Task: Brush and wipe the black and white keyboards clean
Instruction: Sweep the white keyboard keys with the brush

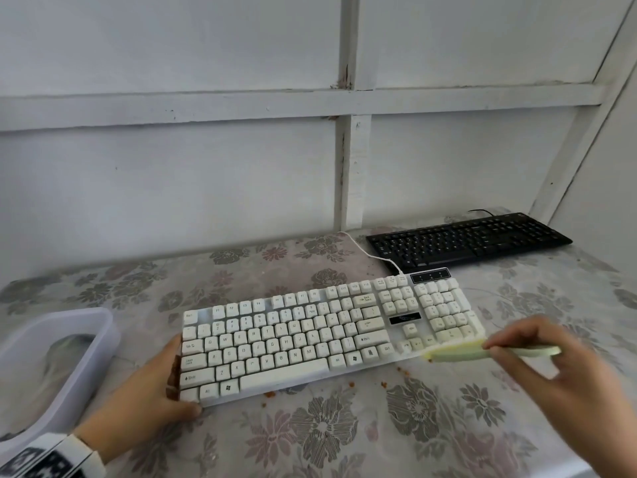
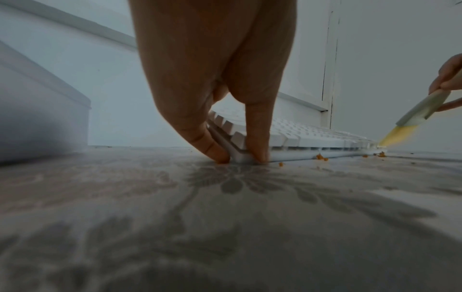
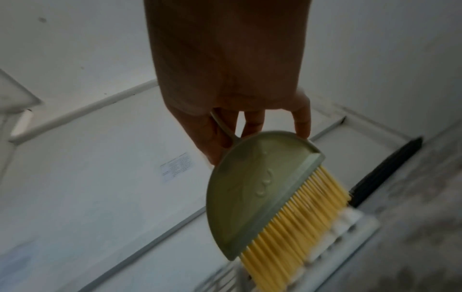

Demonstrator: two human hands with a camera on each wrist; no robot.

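A white keyboard (image 1: pixel 310 339) lies on a flowered tablecloth (image 1: pixel 344 436). My left hand (image 1: pixel 175 374) grips its near left corner, fingers along the left end and thumb on the front edge; the left wrist view shows that corner pinched between finger and thumb (image 2: pixel 241 156). My right hand (image 1: pixel 499 343) holds a pale green brush (image 1: pixel 458 351) by its thin handle. Its yellow bristles (image 3: pixel 295 227) touch the keyboard's near right end (image 3: pixel 350 223), blurred by motion. A black keyboard (image 1: pixel 465 241) lies behind, at the back right.
A white plastic tub (image 1: pixel 100 326) stands at the left, close to my left wrist. Orange crumbs (image 1: pixel 270 395) lie on the cloth along the white keyboard's front edge. Its white cable (image 1: pixel 372 253) runs back towards the wall. A white panelled wall closes the back and right.
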